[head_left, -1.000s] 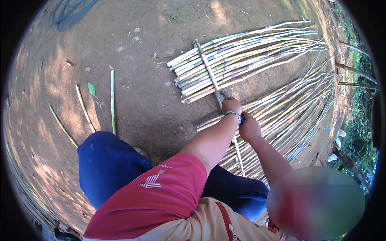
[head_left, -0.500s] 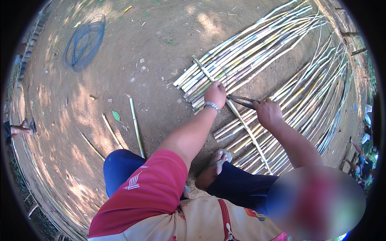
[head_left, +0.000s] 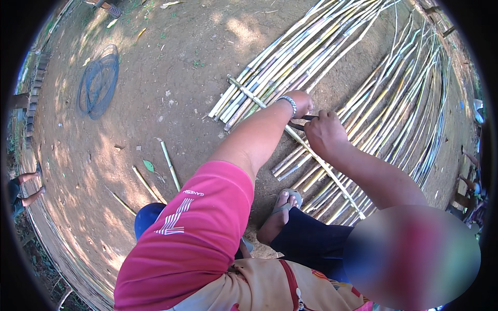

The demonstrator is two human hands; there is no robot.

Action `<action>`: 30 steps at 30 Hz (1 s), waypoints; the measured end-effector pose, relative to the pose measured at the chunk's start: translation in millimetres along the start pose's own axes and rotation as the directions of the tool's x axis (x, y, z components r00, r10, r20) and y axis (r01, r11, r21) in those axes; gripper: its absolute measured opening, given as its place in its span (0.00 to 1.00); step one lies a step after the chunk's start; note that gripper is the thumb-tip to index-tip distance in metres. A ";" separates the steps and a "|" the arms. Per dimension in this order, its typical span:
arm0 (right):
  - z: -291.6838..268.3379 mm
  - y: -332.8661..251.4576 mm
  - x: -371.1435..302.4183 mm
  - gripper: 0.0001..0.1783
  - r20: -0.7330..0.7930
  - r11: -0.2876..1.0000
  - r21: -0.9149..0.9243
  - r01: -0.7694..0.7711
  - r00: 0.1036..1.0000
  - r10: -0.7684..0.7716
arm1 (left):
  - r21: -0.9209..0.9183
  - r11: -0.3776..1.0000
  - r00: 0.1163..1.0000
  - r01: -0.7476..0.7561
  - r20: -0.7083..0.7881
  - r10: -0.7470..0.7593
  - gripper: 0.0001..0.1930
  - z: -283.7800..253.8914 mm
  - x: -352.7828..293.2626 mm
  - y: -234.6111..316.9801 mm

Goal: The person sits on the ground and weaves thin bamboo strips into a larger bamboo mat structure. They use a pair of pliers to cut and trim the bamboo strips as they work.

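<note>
The cane rows [head_left: 295,54] lie far and right, probably springy. The pole [head_left: 332,173] across them looks light, stiff, best held between rows. The left hand [head_left: 300,103]: its grip I cannot tell. The right hand [head_left: 326,133] grips a dark tool [head_left: 296,126], likely hard.

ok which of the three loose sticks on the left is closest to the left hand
The rightmost one, the pale green stick just right of the green leaf; the other two loose sticks lie farther left, so farther from the left hand.
</note>
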State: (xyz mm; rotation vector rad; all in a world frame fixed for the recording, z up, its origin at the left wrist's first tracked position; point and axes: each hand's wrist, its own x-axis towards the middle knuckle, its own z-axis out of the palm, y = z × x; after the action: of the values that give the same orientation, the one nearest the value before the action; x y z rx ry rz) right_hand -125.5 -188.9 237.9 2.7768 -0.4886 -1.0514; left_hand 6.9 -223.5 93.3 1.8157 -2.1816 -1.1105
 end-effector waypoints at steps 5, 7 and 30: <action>-7.0 8.9 4.9 0.12 0.045 0.999 -0.006 0.034 0.998 -0.034 | -0.310 0.949 0.996 -0.054 0.047 0.072 0.08 -20.5 -4.4 6.7; -8.6 11.3 6.5 0.12 0.054 0.998 0.041 0.042 0.998 -0.044 | -0.379 0.923 0.993 -0.071 0.056 0.100 0.10 -27.2 -10.1 -1.5; -43.1 3.8 54.9 0.15 0.568 0.891 0.393 -0.229 0.822 -0.039 | 0.017 0.906 0.876 0.423 -0.263 -0.404 0.30 50.7 -109.8 -41.2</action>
State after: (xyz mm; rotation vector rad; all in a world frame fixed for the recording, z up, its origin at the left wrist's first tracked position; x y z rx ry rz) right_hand -59.2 -211.0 236.9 2.6958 -1.0540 -1.9686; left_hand 46.8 -103.9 72.7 2.3852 -1.7563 -0.7974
